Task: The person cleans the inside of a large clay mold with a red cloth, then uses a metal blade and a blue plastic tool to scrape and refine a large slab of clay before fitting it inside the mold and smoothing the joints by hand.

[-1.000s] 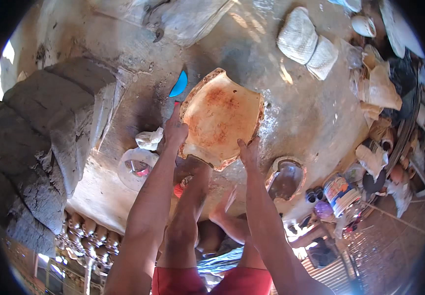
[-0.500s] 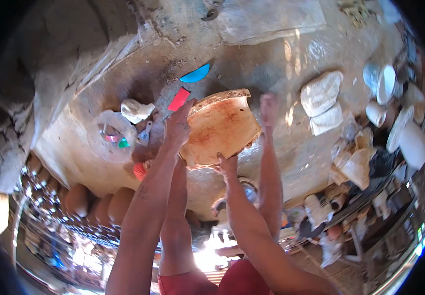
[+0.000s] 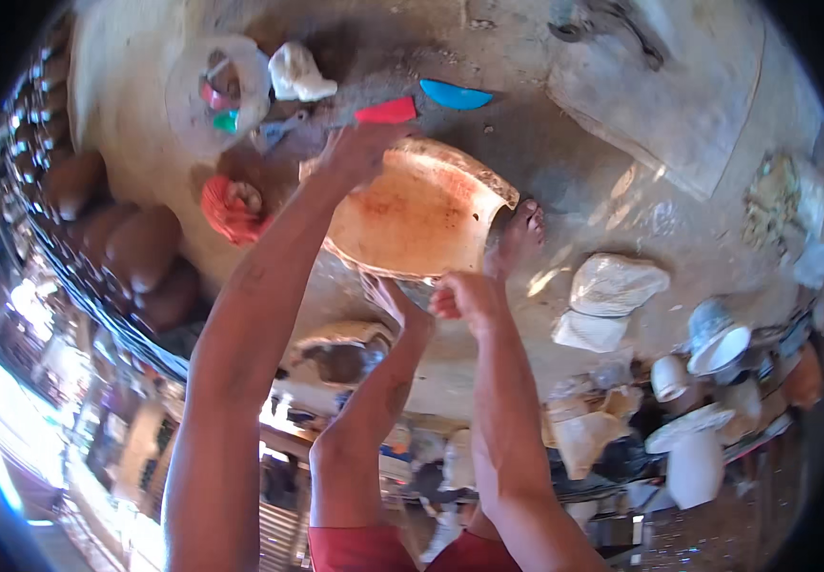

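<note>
A curved, broken pale piece of shell-like material (image 3: 412, 219), stained rust-orange and rough at its edge, lies tilted between my forearms. My left hand (image 3: 356, 153), slightly blurred, grips its upper left edge. My right hand (image 3: 461, 299) has its fingers curled at the lower right edge. A red flat piece (image 3: 385, 109) and a blue half-round piece (image 3: 455, 93) lie on the floor just beyond it. My bare feet are near it, one (image 3: 526, 224) to the right, another partly under it.
A plastic bowl of tools (image 3: 188, 95), white bundle (image 3: 299, 71) and red bundled cloth (image 3: 228, 200) lie upper left. Brown pots (image 3: 140, 248) crowd the left. Folded sacks (image 3: 607, 291), a sheet (image 3: 655, 95) and pale pots (image 3: 693, 458) lie right. A hollowed container (image 3: 340, 355) stands behind my legs.
My view has swung round, shifting the surroundings. The piece has tilted and turned in my hands; my left hand moved up along its edge, my right stayed at the lower edge.
</note>
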Tool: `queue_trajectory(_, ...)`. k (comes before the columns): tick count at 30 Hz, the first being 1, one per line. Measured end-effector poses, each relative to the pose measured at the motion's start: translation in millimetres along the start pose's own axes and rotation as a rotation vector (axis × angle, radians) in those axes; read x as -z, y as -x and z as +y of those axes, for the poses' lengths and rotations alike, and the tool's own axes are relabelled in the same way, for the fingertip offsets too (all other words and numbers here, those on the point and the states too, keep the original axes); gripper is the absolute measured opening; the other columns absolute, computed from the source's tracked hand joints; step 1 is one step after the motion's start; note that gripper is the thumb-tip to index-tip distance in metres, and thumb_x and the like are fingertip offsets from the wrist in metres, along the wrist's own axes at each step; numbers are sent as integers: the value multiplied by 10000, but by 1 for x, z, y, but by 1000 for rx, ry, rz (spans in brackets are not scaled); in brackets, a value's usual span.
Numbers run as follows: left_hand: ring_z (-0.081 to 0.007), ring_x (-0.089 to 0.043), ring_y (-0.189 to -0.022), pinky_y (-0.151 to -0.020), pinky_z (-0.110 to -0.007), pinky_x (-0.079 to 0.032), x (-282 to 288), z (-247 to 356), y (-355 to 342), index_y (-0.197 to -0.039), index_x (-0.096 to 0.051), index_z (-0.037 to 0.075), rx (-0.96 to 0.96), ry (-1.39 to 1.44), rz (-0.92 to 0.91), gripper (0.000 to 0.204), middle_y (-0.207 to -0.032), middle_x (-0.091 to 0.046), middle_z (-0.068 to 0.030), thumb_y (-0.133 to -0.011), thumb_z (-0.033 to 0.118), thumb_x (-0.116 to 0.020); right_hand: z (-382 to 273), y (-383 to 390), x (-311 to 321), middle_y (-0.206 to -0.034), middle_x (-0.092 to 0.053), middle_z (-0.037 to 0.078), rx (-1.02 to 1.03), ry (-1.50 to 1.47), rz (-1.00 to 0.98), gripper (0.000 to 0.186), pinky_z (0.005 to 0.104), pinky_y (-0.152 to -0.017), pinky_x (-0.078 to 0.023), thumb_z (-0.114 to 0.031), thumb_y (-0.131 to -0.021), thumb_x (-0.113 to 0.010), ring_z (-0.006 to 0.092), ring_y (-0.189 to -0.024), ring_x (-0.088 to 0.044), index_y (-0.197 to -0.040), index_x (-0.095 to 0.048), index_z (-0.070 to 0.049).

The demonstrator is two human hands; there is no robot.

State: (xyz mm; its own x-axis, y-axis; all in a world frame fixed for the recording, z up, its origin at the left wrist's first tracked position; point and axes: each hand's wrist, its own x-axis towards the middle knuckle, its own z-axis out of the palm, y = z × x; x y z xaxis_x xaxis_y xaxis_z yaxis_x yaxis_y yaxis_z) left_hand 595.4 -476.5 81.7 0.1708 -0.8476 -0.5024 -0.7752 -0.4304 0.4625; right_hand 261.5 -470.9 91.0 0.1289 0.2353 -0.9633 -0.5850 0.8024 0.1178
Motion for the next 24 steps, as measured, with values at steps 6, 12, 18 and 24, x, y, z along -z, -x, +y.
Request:
queue_trajectory(6, -338, -699, -1058, -887, -475, -583, -13, 14, -10, -1478, -562, 363, 47, 176, 291, 779, -1209, -733, -86, -767, 67, -681, -148, 61, 65, -1308, -645, 282, 666, 911, 701, 553, 511, -925, -526, -507, -967, -669, 427, -1163, -659, -1265, -667, -41)
queue_trajectory(12, -300, -688, -1043, -901, -406, -564, -18, 48, 66, -1385, -635, 160, 206, 471, 870, 571, -1205, -722, -116, -833, 175, -778, -213, 8, 49, -1309, -658, 306, 1121, 1592, 338, 900, 485, -983, -548, -617, -809, -824, 443, -1221, -651, -1339, -527, 47)
queue_trajectory(18, -301, -608, -1241, -995, -450, -519, -155, 48, 207, -1465, -499, 30, 978, 906, 1099, 766, -1377, -614, -192, -826, 240, -864, -196, -31, 20, -1131, -739, 254, 1252, 1369, 422, 531, 440, -894, -551, -333, -932, -796, 376, -1045, -733, -1246, -570, 30)
queue_trajectory(24, -301, -568, -1328, -1101, -462, -487, -230, 83, 168, -1580, -347, 32, 661, 1686, 1111, 933, -1449, -562, -223, -845, 262, -874, -195, -48, 20, -1223, -710, 215, 1423, 1414, 474, 527, 380, -999, -496, -256, -961, -777, 279, -1139, -674, -1326, -571, 63)
